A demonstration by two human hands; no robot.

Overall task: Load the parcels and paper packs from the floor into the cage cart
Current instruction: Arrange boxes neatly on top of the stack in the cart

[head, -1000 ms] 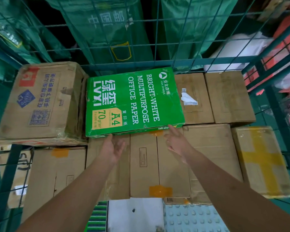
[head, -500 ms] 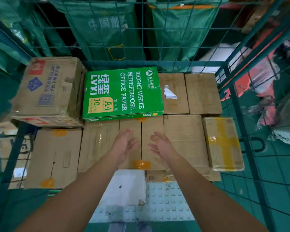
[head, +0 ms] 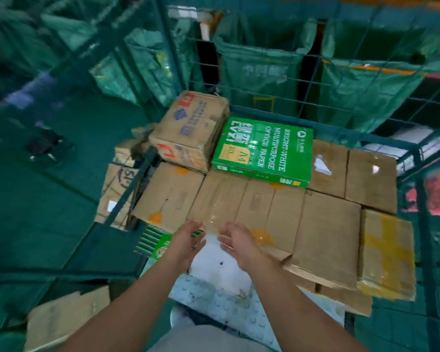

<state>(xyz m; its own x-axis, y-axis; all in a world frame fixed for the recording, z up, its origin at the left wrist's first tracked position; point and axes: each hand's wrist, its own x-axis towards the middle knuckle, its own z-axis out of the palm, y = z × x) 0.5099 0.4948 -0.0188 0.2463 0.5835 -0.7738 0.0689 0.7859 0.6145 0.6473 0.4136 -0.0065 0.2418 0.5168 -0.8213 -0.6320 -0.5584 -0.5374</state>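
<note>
Hands hovered empty above the load: the left hand [head: 187, 241] and the right hand [head: 239, 241] were held out close together, palms turned toward each other, fingers loosely extended and grasping nothing. Below them lay a white parcel [head: 220, 265] resting on a pale studded sheet [head: 229, 303].

Inside the cage cart [head: 277, 96], a green paper pack [head: 263, 151] printed with "BRIGHT-WHITE MULTIPURPOSE OFFICE PAPER" and "A4" lay flat on a layer of brown cardboard boxes [head: 272, 212], near the cart's far mesh wall. Just to its left, touching or nearly touching it, sat a taller printed box [head: 191, 128] with red and blue markings, also on top of the brown layer. To the right of the green pack were two plain boxes side by side, the nearer one carrying a torn white label [head: 321, 165]. At the right edge of the layer lay a parcel wrapped in yellow tape [head: 386, 252], against the cart's right side.

A second green pack with striped edges [head: 155, 243] showed partly under the boxes at the left hand's side. Outside the cart's left mesh stood a box marked with black letters [head: 118, 189], and another cardboard box [head: 66, 318] lay on the green floor [head: 36, 212] at lower left. Green sacks [head: 259, 62] hung behind the far mesh. Much of the scene was blurred.
</note>
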